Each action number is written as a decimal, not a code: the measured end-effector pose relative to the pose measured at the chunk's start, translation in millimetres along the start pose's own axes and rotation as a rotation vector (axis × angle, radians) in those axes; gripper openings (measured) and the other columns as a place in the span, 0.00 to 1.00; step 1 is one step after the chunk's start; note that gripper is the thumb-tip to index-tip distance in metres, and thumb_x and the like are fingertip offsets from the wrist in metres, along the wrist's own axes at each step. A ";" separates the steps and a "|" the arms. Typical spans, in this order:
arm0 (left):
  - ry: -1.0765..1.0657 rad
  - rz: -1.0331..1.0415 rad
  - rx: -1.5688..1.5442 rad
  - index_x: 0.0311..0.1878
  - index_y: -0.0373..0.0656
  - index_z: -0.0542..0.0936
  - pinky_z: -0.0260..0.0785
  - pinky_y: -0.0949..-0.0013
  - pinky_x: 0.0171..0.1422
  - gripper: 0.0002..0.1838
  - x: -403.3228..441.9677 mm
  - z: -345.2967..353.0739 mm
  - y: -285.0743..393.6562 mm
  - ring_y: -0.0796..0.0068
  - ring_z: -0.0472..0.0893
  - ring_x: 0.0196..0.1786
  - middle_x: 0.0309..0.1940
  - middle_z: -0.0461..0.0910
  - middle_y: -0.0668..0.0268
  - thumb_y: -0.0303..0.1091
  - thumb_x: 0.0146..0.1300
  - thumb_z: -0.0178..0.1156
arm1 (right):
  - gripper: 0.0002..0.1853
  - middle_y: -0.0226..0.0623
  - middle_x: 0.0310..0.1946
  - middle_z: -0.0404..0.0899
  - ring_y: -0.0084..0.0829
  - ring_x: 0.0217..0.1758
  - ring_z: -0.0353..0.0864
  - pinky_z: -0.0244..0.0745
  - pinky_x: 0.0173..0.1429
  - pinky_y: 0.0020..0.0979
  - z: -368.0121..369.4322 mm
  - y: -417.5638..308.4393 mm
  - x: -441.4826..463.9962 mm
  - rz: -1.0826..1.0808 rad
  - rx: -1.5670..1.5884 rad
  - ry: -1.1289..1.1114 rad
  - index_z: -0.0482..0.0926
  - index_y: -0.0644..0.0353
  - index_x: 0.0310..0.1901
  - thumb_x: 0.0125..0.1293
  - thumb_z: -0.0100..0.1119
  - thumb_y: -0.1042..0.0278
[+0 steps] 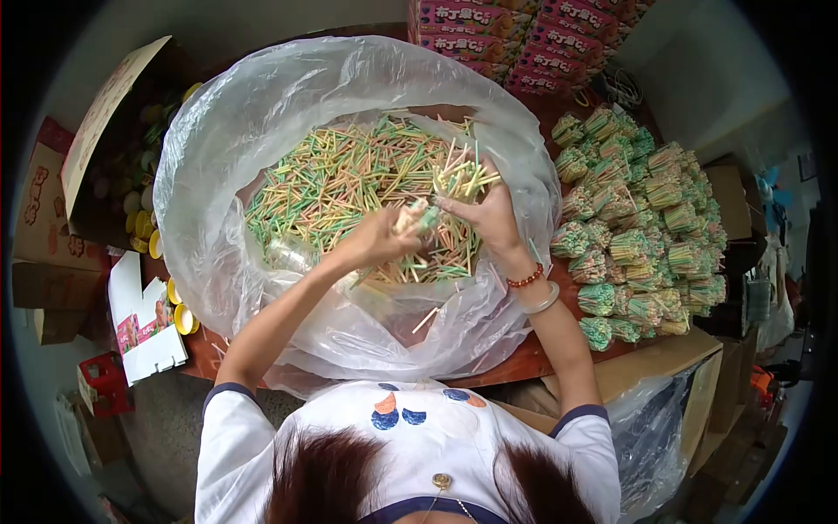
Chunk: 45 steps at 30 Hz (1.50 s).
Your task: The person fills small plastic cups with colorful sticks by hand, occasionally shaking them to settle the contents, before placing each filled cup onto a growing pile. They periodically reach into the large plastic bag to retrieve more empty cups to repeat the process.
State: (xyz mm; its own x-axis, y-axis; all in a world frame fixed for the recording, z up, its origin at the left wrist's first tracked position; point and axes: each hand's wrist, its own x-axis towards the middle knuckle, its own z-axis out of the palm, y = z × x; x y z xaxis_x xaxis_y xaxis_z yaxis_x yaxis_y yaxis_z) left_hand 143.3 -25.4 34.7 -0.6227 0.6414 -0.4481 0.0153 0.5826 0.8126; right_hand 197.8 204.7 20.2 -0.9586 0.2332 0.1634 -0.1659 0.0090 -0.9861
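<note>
A large clear plastic bag lies open on the table, its rim folded outward around a heap of thin pastel sticks. Over the right part of the heap, my left hand is closed on a small bunch of sticks, blurred by motion. Beside it, my right hand is wrapped round another bunch of sticks, whose ends fan out above the fingers. Two bracelets circle the right wrist. The two hands are close together.
Many bundles of sticks are piled on the table at the right. Pink printed boxes are stacked behind the bag. At the left stand an open carton, yellow lids and white card. A red crate sits lower left.
</note>
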 end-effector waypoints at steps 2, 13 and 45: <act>0.135 0.013 -0.270 0.58 0.38 0.83 0.77 0.68 0.48 0.21 -6.4 -16.1 -0.5 0.75 0.85 0.43 0.40 0.86 0.66 0.42 0.71 0.70 | 0.39 0.37 0.55 0.84 0.27 0.56 0.83 0.80 0.63 0.32 0.0 10.3 3.6 -0.160 -0.248 0.074 0.75 0.64 0.67 0.55 0.86 0.72; 0.173 0.324 -1.148 0.72 0.36 0.78 0.77 0.60 0.71 0.24 -9.7 -40.3 -2.1 0.70 0.82 0.66 0.66 0.84 0.59 0.40 0.80 0.58 | 0.37 0.36 0.64 0.80 0.33 0.71 0.77 0.68 0.78 0.34 19.2 -4.8 3.0 -0.104 -0.183 -0.140 0.78 0.60 0.66 0.52 0.81 0.79; 0.177 0.634 -0.765 0.58 0.42 0.79 0.72 0.66 0.70 0.18 2.5 -21.8 19.4 0.75 0.80 0.64 0.60 0.83 0.63 0.44 0.76 0.67 | 0.43 0.35 0.65 0.79 0.27 0.68 0.78 0.75 0.73 0.32 71.5 -13.3 -35.5 0.017 -0.053 -0.120 0.70 0.64 0.75 0.58 0.81 0.79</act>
State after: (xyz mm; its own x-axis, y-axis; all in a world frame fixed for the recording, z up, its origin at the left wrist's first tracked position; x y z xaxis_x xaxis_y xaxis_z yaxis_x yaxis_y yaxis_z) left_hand 125.0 -23.3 57.4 -0.7821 0.6020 0.1607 -0.0831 -0.3564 0.9306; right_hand 217.5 126.8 29.7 -0.9825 0.1153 0.1460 -0.1400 0.0584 -0.9884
